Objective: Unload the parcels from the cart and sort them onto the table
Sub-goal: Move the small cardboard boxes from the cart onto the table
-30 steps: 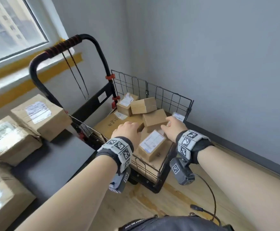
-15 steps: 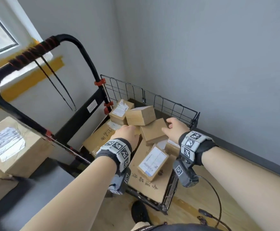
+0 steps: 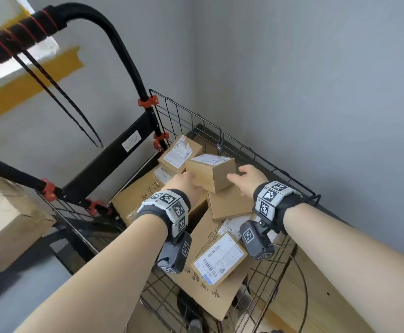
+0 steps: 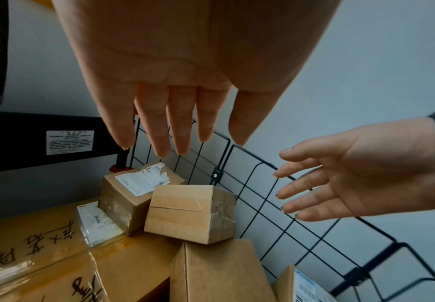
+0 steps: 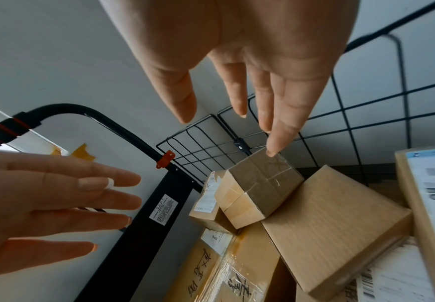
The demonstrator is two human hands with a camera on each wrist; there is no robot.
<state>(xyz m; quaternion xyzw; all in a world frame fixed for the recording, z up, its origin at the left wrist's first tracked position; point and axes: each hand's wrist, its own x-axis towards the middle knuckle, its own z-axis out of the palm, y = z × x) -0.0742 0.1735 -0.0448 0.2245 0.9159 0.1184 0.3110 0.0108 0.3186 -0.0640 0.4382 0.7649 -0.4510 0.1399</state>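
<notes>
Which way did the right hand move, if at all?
Yes. The right hand moved away from the front labelled parcel, toward the far wire wall.

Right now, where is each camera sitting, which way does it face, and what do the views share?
Head: looks down at the cart; both forearms, left hand and right hand show.
Left wrist: looks along its open fingers into the cart; the right hand shows too.
Right wrist: looks along its fingers; the left hand shows too.
Shared: the small tilted parcel, in all three.
</notes>
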